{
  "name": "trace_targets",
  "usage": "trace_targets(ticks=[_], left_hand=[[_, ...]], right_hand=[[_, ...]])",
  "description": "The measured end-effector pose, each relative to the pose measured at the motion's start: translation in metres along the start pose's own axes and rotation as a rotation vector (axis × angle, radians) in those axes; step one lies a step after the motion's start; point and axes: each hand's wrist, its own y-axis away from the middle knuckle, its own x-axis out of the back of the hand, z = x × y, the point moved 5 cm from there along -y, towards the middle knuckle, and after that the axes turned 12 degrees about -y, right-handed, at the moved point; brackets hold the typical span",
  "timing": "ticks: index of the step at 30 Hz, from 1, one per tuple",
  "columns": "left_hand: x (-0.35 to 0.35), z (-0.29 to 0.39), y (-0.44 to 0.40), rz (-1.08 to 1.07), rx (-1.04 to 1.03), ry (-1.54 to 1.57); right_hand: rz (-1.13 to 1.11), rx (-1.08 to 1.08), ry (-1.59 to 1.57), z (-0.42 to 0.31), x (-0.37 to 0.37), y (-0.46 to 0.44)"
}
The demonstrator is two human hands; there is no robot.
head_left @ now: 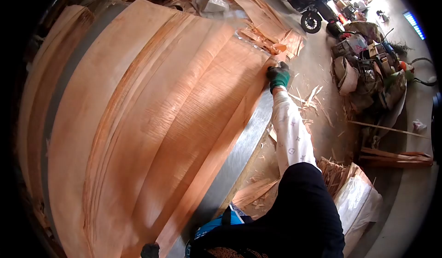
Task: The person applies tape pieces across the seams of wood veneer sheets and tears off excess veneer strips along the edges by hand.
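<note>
Thin, reddish-brown wood veneer sheets lie overlapping across a grey metal-topped table, some with curled or raised edges. At the far right corner, my right hand, in a green and dark glove, is closed on the edge of the nearest veneer sheet. My left hand shows only as a dark gloved bit at the bottom of the view. It is closed at the near end of that same sheet edge; most of it is out of view. Between both hands, the sheet's edge runs along the table's side.
Torn veneer scraps pile up at the table's far end. Splinters litter the floor to the right. A wrapped veneer bundle stands near my arm. Farther off are a heap of sacks and tools and a parked motorbike.
</note>
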Motion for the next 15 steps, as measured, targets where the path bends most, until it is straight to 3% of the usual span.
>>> trace_targets(ticks=[2, 10, 15], left_hand=[[-0.001, 0.0, 0.0, -0.005, 0.005, 0.008], [-0.013, -0.003, 0.006, -0.003, 0.04, 0.056], [-0.025, -0.007, 0.014, 0.026, 0.034, 0.072]], right_hand=[[0.032, -0.069, 0.144, -0.041, 0.004, 0.019], [-0.004, 0.077, 0.328, -0.04, -0.005, 0.02], [0.05, 0.245, 0.609, -0.047, -0.007, 0.023]])
